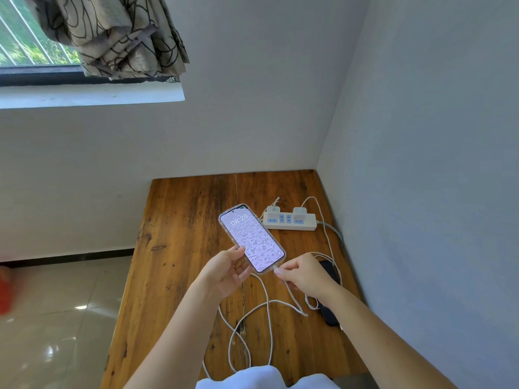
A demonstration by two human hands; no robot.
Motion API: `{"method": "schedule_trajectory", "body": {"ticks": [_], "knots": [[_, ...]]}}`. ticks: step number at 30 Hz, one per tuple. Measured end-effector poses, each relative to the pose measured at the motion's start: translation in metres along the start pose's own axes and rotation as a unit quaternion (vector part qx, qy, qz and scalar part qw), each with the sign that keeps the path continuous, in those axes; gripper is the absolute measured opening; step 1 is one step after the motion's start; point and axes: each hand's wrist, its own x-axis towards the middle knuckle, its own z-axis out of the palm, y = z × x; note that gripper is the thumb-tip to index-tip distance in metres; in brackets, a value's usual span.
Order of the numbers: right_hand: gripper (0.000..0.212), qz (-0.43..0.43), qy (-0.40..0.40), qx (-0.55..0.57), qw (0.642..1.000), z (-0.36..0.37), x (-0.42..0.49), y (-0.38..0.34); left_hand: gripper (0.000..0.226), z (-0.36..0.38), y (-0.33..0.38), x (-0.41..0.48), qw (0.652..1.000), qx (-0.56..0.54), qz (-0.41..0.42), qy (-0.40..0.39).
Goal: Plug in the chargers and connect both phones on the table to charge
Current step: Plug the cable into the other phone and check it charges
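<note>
My left hand [224, 272] holds a phone in a clear case [251, 238] above the wooden table [179, 248]; its screen is lit and reads 08:28. My right hand [302, 273] pinches the connector of a white cable [266, 327] at the phone's bottom edge. Two white charger bricks [273, 212] [300, 213] sit plugged into a white power strip [290, 221] by the far wall. A second, dark phone [330, 313] lies on the table to the right, partly hidden by my right wrist, with a white cable looped over it.
White cable loops trail across the table's near half towards my lap. The table stands in a corner, with walls close behind and to the right. A window with a bunched curtain [118, 35] is at upper left. Tiled floor [56, 318] lies to the left.
</note>
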Motion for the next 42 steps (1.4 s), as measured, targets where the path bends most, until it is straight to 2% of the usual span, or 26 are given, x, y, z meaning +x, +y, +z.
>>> {"method": "schedule_trajectory", "body": {"ticks": [42], "knots": [[0.021,0.003,-0.01,-0.008,1.0,0.0028,-0.0032,0.0044,0.026,-0.0031,-0.0045,0.0018,1.0,0.015,-0.006,-0.015]]}}
